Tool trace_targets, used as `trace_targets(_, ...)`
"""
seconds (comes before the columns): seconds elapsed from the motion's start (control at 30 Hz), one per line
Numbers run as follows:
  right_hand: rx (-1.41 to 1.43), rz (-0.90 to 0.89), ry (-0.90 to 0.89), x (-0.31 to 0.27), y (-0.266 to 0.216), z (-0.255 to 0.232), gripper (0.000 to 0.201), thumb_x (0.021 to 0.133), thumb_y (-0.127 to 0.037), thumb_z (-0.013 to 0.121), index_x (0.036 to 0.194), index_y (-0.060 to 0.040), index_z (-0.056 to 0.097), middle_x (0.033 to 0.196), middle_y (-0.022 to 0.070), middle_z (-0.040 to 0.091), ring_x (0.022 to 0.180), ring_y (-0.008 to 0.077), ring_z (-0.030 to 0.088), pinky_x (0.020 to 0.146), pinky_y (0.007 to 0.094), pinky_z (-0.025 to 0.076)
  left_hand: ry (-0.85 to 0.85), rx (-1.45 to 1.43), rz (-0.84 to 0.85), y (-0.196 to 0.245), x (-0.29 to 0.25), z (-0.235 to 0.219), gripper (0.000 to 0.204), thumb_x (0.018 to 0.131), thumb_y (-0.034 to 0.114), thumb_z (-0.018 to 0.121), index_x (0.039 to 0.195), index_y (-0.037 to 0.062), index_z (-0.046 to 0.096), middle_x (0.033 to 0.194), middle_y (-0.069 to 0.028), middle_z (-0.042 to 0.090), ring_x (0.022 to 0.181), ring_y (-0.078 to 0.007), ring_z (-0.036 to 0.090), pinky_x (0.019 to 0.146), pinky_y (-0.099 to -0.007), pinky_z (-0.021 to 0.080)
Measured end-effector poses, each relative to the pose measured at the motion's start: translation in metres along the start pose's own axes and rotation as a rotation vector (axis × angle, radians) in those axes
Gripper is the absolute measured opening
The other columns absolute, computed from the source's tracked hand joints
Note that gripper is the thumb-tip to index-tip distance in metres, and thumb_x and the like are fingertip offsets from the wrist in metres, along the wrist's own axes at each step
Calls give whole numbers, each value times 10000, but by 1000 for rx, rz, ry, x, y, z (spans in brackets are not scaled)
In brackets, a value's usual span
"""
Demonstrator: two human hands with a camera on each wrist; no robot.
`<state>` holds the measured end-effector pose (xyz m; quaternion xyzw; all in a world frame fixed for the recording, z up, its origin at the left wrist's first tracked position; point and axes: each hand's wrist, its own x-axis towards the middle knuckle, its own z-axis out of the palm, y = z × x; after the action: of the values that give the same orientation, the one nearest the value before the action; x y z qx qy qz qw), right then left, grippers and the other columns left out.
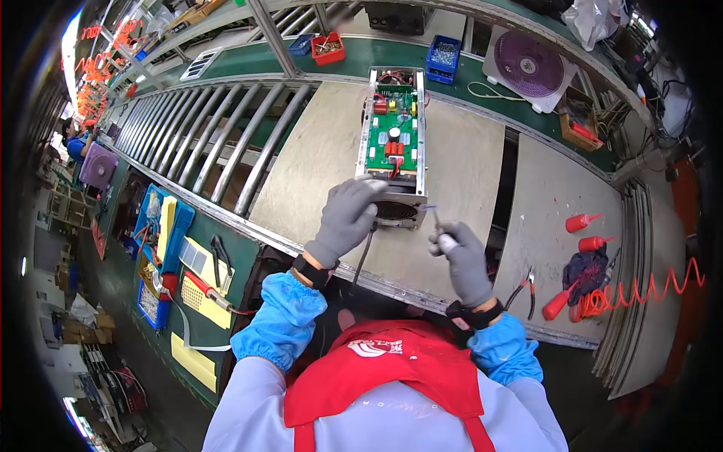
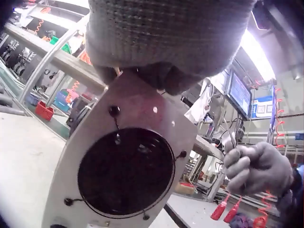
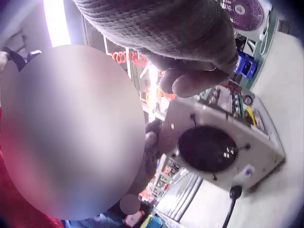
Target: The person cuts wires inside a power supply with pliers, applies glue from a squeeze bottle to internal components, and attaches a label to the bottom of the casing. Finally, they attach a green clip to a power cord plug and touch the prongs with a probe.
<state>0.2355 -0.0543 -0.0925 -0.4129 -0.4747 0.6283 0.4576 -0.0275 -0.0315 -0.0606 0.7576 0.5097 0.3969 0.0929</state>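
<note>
A long metal chassis (image 1: 422, 158) lies on the bench, its top uncovered over a green circuit board (image 1: 407, 124). Its near end panel (image 3: 175, 123) has a round dark fan opening (image 3: 208, 148) and a black cord (image 3: 230, 211). My grey-gloved left hand (image 1: 345, 218) grips the near left corner of the chassis, fingers over the top edge. To the right of that panel, my gloved right hand (image 1: 463, 260) pinches a thin metal tool (image 1: 436, 217). A small bluish piece (image 1: 428, 207) shows at the tool's tip; its kind cannot be made out.
Metal rollers (image 1: 218, 143) run to the left. Red-handled pliers (image 1: 525, 290) and red squeeze bottles (image 1: 581, 222) lie at right. Behind stand a red bin (image 1: 328, 50), a blue bin (image 1: 444, 59) and a purple fan (image 1: 529, 64). A side table at left bears a soldering iron (image 1: 207, 290).
</note>
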Motion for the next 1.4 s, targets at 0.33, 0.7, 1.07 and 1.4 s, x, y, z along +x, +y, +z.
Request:
trace_targets(0.33,-59,-119,153,19,50,64,217,965,-5,525,1157,23,624,1029,76,654,931,145,635,879,295,528,-61,-62,-23,-12,-4,-2,596,759,28,622,1351,99,598,1318,-126,633,1270,-322,561,1036,-409,417)
trace_targets(0.7,-48,-197,235,33,65,70,215,976,-40,557,1168,29,624,1025,84,668,943,146,633,886,296,510,-42,-43,-37,-10,-5,3,624,760,127,719,1365,94,568,1342,-114,605,1281,-312,544,1039,-412,397)
trace_targets(1.07,-81,-244,251,40,76,69,225,983,-77,561,1173,26,627,1035,70,662,937,140,623,866,292,507,-13,25,-8,-10,-6,8,506,795,186,744,1276,85,627,1334,-113,620,1272,-321,556,1029,-412,410)
trace_targets(1.4,-63,-237,271,40,75,73,210,981,-70,560,1157,18,633,1021,57,662,933,125,612,862,281,497,13,32,7,-11,-2,9,363,843,236,745,1170,88,691,1215,-101,684,1202,-299,601,980,-402,435)
